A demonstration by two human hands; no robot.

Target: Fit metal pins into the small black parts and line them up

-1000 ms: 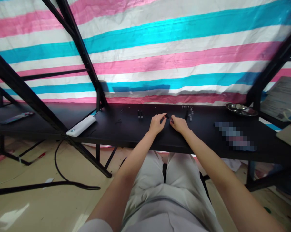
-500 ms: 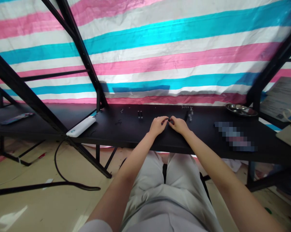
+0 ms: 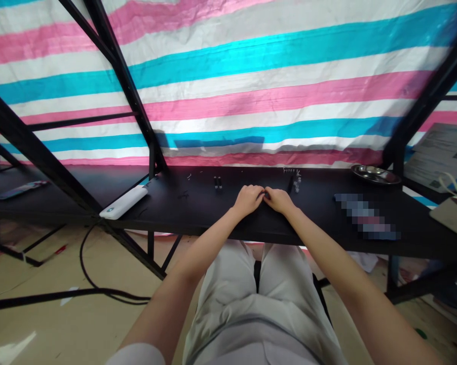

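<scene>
As the left hand (image 3: 249,197) and right hand (image 3: 278,199) pinched a tiny dark part (image 3: 265,190) between them, well left of the steel dish (image 3: 375,175), it seemed light, rigid, best gripped at its ends.

table (image 3: 198,213) – matt black, smooth | dish (image 3: 375,175) – shiny metal | tarp (image 3: 251,91) – woven plastic, slight sheen

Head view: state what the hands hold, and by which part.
Cannot be told: left hand and right hand press fingertips together at the black table, hiding anything pinched between them.
</scene>
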